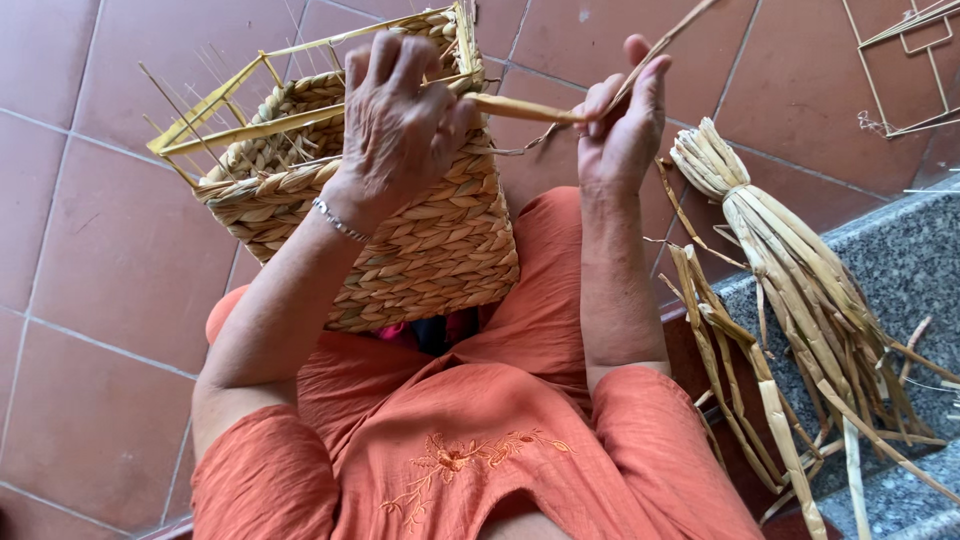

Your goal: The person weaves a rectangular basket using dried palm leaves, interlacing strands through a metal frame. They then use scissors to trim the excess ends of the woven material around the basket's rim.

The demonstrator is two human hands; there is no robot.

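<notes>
The left hand (395, 125) clamps the woven basket (420, 240) at its rim. The right hand (620, 125) pinches the fibre strand (525, 108); tension should stay even. Spare fibre bundle (790, 270) lies on the stone step (900, 260).

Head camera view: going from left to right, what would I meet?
Woven basket → left hand → dried strand → right hand → bundle of dried leaves → wire frame.
</notes>
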